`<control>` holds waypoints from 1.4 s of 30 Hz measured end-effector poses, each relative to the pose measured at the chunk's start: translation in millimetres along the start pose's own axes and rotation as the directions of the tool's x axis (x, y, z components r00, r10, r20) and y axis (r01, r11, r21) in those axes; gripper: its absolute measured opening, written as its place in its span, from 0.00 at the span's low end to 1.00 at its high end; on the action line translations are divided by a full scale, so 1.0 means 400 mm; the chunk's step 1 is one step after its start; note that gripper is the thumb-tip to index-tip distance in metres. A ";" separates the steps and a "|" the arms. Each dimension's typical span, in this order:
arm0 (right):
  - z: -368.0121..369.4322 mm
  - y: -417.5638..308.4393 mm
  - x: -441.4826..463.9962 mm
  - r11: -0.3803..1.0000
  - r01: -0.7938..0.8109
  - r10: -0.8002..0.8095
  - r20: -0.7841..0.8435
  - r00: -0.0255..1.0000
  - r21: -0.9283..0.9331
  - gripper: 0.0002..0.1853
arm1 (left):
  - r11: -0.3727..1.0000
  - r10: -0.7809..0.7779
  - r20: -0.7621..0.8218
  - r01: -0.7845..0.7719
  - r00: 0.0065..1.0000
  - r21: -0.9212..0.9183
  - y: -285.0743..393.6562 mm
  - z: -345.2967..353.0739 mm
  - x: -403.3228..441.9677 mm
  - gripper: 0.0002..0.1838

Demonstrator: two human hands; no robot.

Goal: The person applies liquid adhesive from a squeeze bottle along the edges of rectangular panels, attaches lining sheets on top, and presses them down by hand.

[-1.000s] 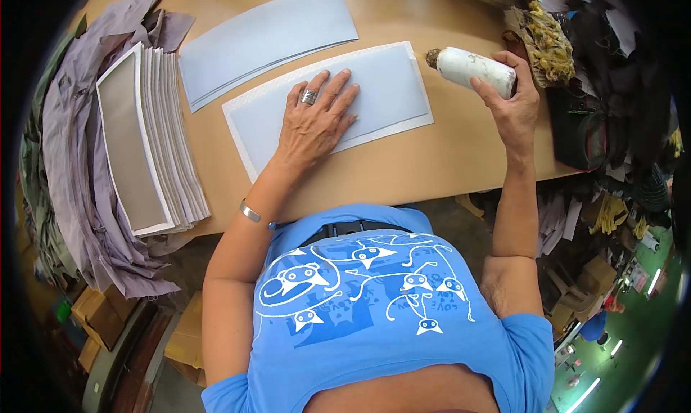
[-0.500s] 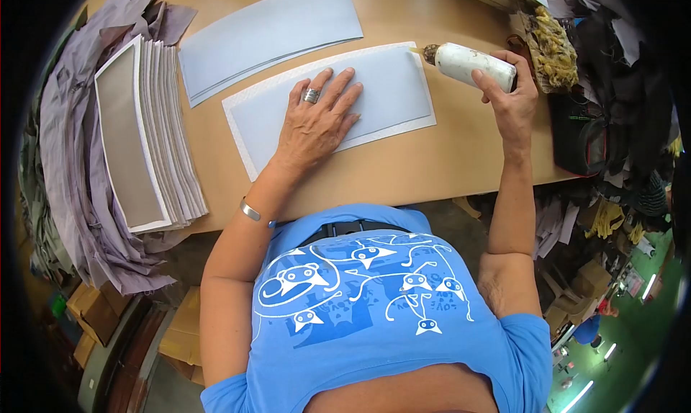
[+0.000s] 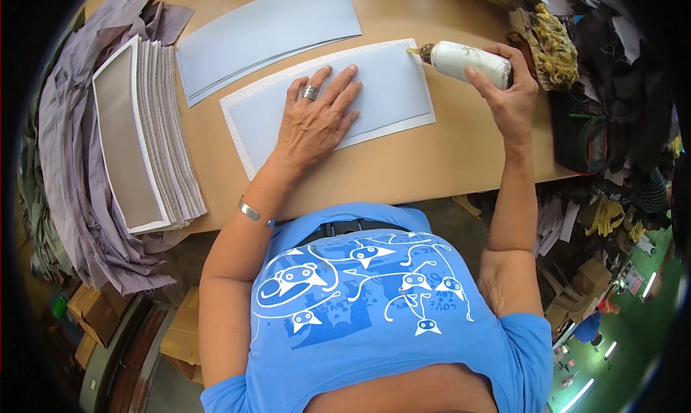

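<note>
My left hand (image 3: 319,118) lies flat with its fingers spread on a light blue panel (image 3: 389,82). Beneath that panel is a slightly larger white textured sheet (image 3: 241,145), whose border shows around it. In my right hand (image 3: 512,100) is a white squeeze bottle (image 3: 468,61), tilted nearly sideways, its grimy cap toward the panel. The yellowish nozzle tip is at the panel's upper right corner; whether it touches I cannot tell. Behind my left hand, a stack of light blue panels (image 3: 270,35) rests on the table.
A fanned stack of white-edged grey panels (image 3: 133,136) stands at the left, beside a heap of mauve fabric (image 3: 72,146). Yellow crusted material (image 3: 554,49) and dark cloth (image 3: 630,89) line the right side. The brown table's (image 3: 389,172) front edge runs close to my body.
The bottle in my right hand has shifted slightly left, bringing its nozzle over the panel's upper right corner. My left hand has stayed in place on the panel.
</note>
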State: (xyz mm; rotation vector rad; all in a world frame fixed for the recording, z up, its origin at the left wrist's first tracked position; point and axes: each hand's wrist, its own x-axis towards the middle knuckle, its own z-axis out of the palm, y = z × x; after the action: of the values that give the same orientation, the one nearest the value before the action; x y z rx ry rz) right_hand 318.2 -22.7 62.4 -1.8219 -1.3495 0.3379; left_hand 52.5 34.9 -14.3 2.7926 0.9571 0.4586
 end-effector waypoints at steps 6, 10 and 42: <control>0.004 -0.008 0.006 0.996 0.083 -0.083 0.018 0.996 -0.029 0.19 | 1.000 0.014 -0.009 -0.014 1.000 0.018 0.000 0.001 0.002 0.23; -0.011 -0.011 0.003 0.992 0.121 -0.120 0.036 0.992 -0.036 0.18 | 0.999 0.014 -0.007 -0.014 1.000 0.032 0.000 0.002 0.002 0.22; -0.024 -0.027 -0.045 0.991 0.089 -0.085 0.049 0.995 -0.096 0.17 | 1.000 0.015 -0.005 -0.015 1.000 0.020 0.001 0.004 0.004 0.23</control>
State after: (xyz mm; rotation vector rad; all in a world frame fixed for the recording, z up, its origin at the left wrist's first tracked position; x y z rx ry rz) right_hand 310.3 -41.9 71.8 -1.8385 -1.4948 0.2714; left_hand 54.4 35.5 -15.2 2.8190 0.9479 0.4605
